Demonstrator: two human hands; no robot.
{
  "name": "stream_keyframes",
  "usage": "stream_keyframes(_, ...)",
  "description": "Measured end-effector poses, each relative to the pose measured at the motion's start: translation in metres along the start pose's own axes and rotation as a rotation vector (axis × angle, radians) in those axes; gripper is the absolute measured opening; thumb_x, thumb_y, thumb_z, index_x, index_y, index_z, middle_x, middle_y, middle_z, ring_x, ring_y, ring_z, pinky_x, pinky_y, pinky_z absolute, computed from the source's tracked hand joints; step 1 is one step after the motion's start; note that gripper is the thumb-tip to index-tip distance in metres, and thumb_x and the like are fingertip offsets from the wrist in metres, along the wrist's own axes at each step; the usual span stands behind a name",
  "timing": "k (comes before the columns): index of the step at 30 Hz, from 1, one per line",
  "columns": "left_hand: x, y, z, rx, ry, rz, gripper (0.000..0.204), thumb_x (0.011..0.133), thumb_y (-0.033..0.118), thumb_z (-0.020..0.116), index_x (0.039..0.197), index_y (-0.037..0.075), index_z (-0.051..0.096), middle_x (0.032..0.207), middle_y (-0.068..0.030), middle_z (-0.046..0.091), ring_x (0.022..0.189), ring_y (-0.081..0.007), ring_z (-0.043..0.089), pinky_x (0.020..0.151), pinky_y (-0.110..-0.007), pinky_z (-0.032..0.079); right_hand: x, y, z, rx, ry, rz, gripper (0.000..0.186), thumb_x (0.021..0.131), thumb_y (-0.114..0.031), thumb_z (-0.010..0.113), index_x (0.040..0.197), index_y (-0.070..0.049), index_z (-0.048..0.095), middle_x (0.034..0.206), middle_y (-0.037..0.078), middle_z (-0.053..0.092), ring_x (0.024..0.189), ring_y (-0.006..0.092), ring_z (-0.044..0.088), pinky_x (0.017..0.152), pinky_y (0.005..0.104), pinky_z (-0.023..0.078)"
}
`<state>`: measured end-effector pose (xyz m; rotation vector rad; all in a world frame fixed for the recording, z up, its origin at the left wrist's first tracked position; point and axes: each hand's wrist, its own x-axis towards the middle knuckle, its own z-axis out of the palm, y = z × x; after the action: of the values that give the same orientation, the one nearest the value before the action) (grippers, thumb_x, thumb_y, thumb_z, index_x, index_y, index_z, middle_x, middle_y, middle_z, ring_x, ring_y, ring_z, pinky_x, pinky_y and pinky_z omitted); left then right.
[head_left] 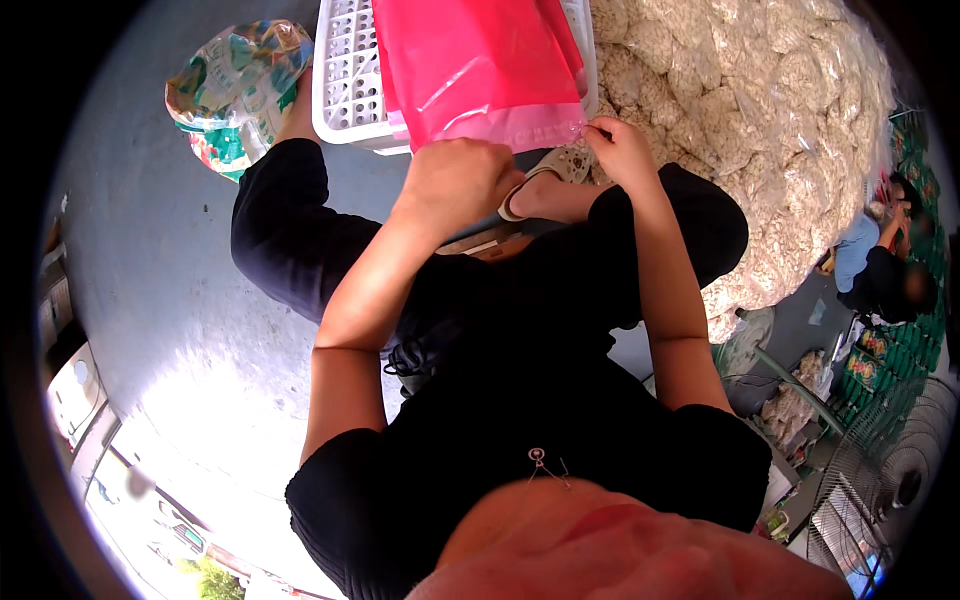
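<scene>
A bright pink-red plastic bag [480, 65] lies flat on a white perforated plastic crate [350, 75], its clear-edged strip facing me. The fingers of my right hand [622, 155] pinch that strip at its right corner. My left hand [455, 180] is closed in a fist over the strip's left part. The back of the hand hides what its fingers hold, if anything.
Clear sacks of pale, lumpy pieces [750, 130] are heaped at the right. A printed green and clear plastic bag [240, 90] sits by my left leg. Farther right are another person [875, 260], green packages [880, 360] and a wire-caged fan [900, 480].
</scene>
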<state>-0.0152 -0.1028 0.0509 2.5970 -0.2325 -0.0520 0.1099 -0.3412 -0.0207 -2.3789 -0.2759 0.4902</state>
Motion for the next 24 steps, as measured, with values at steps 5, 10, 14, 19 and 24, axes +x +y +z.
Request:
stream_keyframes(5,0.085,0.015,0.081,-0.081,0.455,0.137,0.013,0.079,0.014,0.069,0.092,0.011,0.071,0.098,-0.0059,0.065,0.093,-0.0274,0.063,0.077,-0.041,0.052,-0.002,0.004,0.0,-0.23,0.155,-0.248,0.019,0.086,-0.021,0.065,0.091,-0.003,0.07,0.091,0.017,0.068,0.083,0.0364,0.065,0.073,0.0429,0.052)
stream_keyframes(10,0.103,0.0,0.112,-0.305,0.469,0.212,0.029,0.076,0.006,0.067,0.105,0.011,0.069,0.096,-0.0047,0.065,0.097,-0.0273,0.06,0.086,-0.039,0.05,-0.001,0.007,-0.003,-0.204,0.113,-0.278,0.019,0.085,-0.019,0.065,0.089,-0.001,0.068,0.087,0.019,0.067,0.08,0.0369,0.064,0.071,0.0433,0.051)
stream_keyframes(14,0.085,-0.006,0.109,-0.578,0.474,0.263,0.015,0.081,-0.001,0.063,0.096,0.005,0.061,0.095,-0.0069,0.064,0.092,-0.0289,0.06,0.084,-0.038,0.049,0.0,0.011,-0.007,0.002,0.005,-0.21,0.021,0.086,-0.02,0.064,0.09,0.0,0.067,0.08,0.019,0.067,0.074,0.0358,0.064,0.067,0.0406,0.049)
stream_keyframes(19,-0.022,-0.034,0.024,-0.831,0.084,-0.033,0.011,0.089,-0.005,0.055,0.094,0.005,0.056,0.076,-0.0077,0.063,0.069,-0.0194,0.064,0.063,-0.031,0.05,0.004,0.015,-0.01,-0.002,-0.078,-0.134,0.02,0.087,-0.021,0.065,0.091,-0.002,0.066,0.076,0.018,0.065,0.069,0.0329,0.064,0.063,0.0379,0.048)
stream_keyframes(24,-0.086,-0.174,-0.078,0.694,0.028,-1.006,0.022,0.088,0.03,0.063,0.102,0.012,0.063,0.096,-0.0088,0.067,0.087,-0.0286,0.068,0.066,-0.041,0.057,0.014,0.009,-0.03,-0.162,-0.292,-0.283,0.022,0.083,-0.023,0.07,0.092,-0.004,0.066,0.084,0.014,0.069,0.078,0.0298,0.066,0.069,0.0391,0.05)
